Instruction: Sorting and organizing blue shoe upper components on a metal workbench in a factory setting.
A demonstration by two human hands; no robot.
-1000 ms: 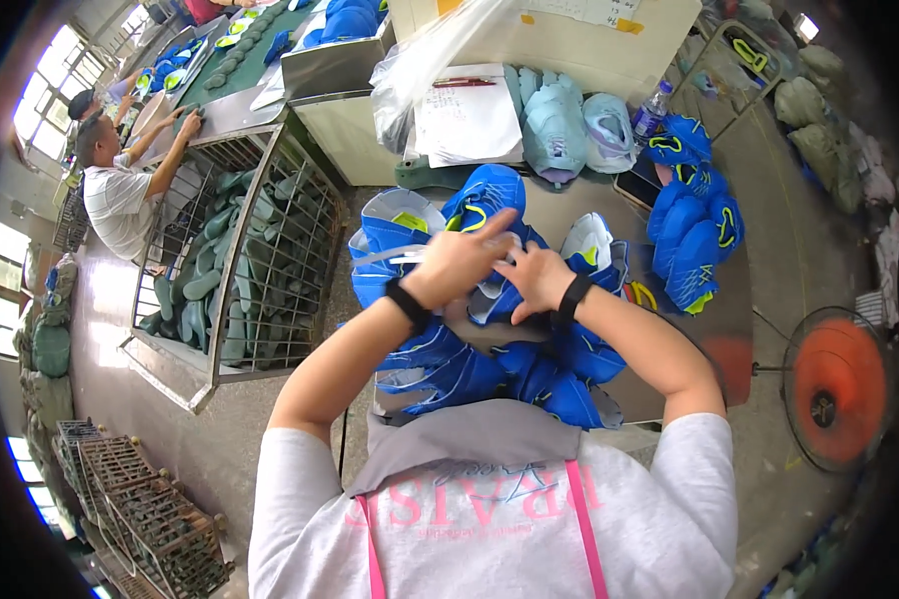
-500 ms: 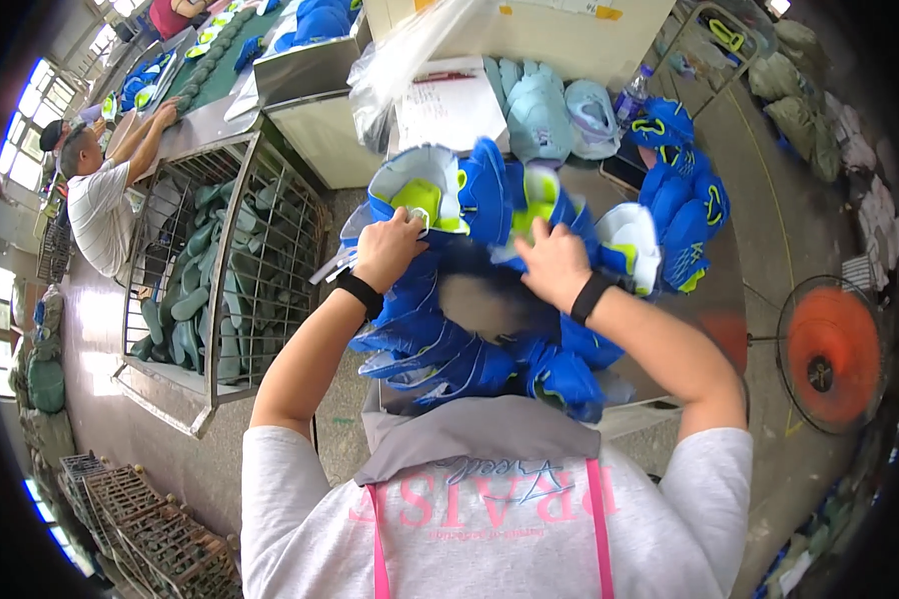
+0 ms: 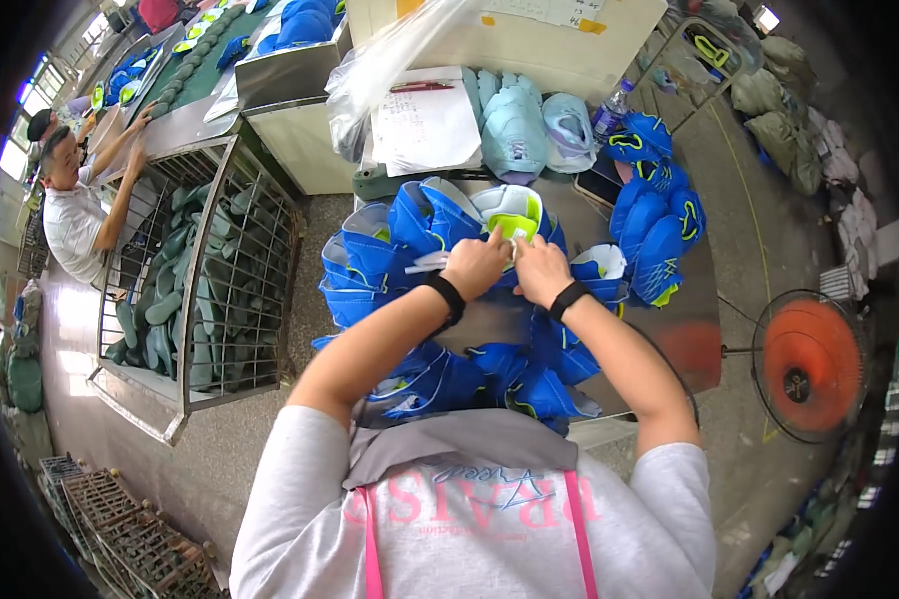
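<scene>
A ring of blue shoe uppers with white and yellow-green linings lies on the metal table [image 3: 659,344] in front of me. At its far side, both my hands meet at one shoe upper [image 3: 514,205] whose yellow-green inside faces up. My left hand [image 3: 476,265] pinches at its near edge, fingertips closed. Close beside it my right hand [image 3: 541,272] is closed on the same edge, by a small white bit between the fingertips. A white strip [image 3: 428,263] sticks out next to my left hand. The fingertips partly hide what they grip.
Right of the ring is a pile of blue uppers [image 3: 659,215]. Behind stand pale-blue shoes [image 3: 514,135], a paper sheet with pens [image 3: 425,125] and a bottle [image 3: 612,110]. A wire cart [image 3: 195,290] of green shoe lasts is left, an orange fan [image 3: 809,364] right. Co-workers are far left.
My hands have come together at one upper; before, they were apart on different uppers. My left hand moved right, and the view has shifted slightly.
</scene>
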